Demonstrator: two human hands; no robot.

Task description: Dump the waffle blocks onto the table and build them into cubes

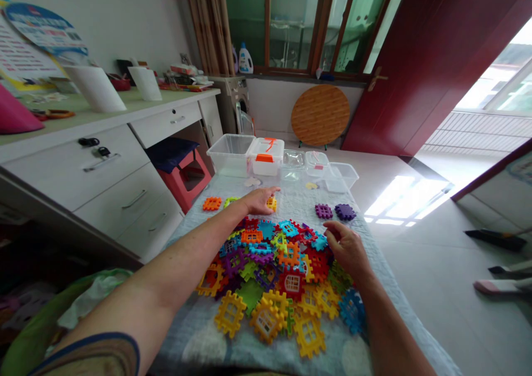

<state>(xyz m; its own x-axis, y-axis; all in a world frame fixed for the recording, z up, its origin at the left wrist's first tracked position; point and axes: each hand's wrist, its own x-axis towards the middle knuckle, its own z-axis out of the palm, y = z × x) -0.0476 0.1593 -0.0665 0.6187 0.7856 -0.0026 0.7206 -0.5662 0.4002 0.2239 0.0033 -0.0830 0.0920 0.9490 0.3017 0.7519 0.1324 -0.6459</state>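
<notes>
My left hand point(260, 200) reaches over the far part of the table, fingers apart, with the thumb beside a small yellow block point(271, 204) lying on the cloth. A lime-green block point(230, 202) and an orange block point(211, 204) lie to its left, the green one partly behind my wrist. Over the right side of a heap of window-patterned interlocking blocks point(292, 283) hovers my right hand point(348, 247). Its fingers are loosely bent and apart, nothing visible between them, close to a light-blue block point(320, 242). Two purple groups, a lighter block point(323, 211) and a darker stack point(344, 212), sit beyond it.
Along the table's far edge stand a clear open bin point(231, 154), a lidded box with orange clips point(266, 157), and smaller clear containers point(317, 163). A cabinet point(124, 160) and a red stool point(187, 179) are at the left. A patterned cloth point(199, 331) covers the table.
</notes>
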